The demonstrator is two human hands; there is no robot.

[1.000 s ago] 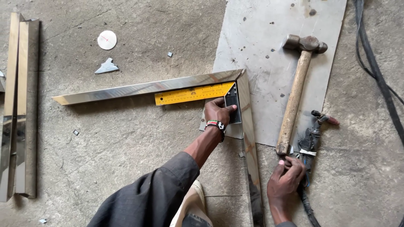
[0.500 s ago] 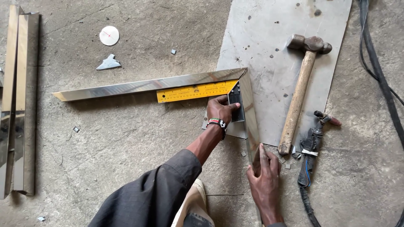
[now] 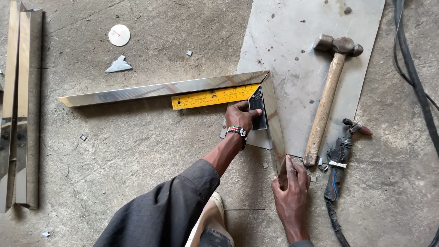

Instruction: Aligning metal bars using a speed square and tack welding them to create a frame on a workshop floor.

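Left hand (image 3: 243, 116) pins the yellow square (image 3: 215, 97), right hand (image 3: 290, 185) pinches the near steel strip (image 3: 273, 123); a nudge could open the corner.

A yellow ruler (image 3: 212, 97) with black marks and a black stock is seen against shiny silver metal strips (image 3: 160, 90). A pale brown handle is shown on the hammer (image 3: 325, 105). A red, white, green and black beaded bracelet (image 3: 238, 132) is worn; the sleeve (image 3: 169, 210) is dark grey.
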